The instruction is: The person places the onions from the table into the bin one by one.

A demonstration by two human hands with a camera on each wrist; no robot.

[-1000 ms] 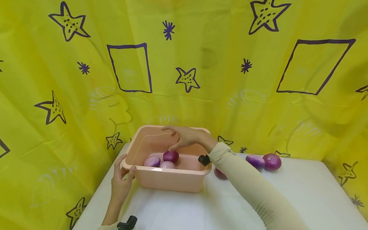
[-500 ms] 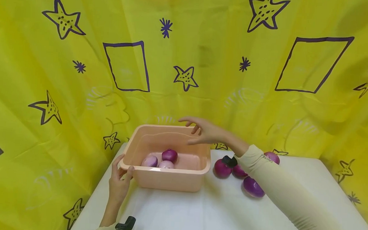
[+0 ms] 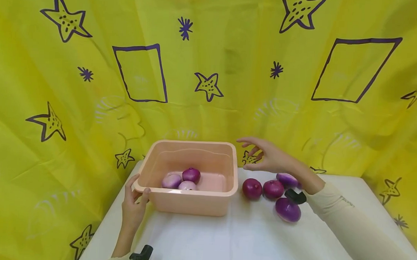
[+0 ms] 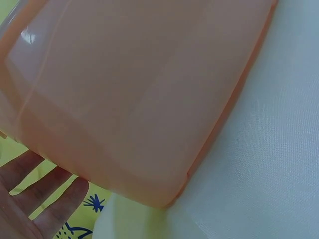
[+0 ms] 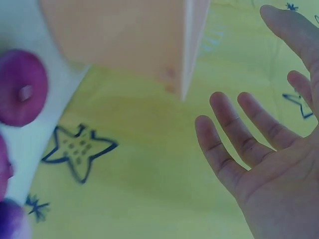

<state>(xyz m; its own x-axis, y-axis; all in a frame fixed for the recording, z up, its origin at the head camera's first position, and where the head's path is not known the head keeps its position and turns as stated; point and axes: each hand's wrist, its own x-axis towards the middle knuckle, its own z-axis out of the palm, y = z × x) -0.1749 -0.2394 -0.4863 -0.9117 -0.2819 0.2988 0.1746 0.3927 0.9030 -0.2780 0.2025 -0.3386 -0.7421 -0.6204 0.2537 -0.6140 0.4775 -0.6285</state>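
Head view: the right hand [image 3: 271, 157] is empty, its fingers parted; below them, four onions [image 3: 253, 189] could roll if knocked rather than grasped. The left hand [image 3: 133, 205] grips the corner of the tub [image 3: 191, 203]; a loosened hold might let it, three onions [image 3: 191, 175] inside, slide if bumped.

Peach tub [image 3: 193, 204], purple onions [image 3: 252, 189], yellow curtain [image 3: 230, 121] with dark stars [image 3: 209, 87], white table [image 3: 196, 242]

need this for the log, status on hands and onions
Left hand holds tub corner. Right hand empty, beside tub. Three onions inside, at least four on table. No obstruction visible.
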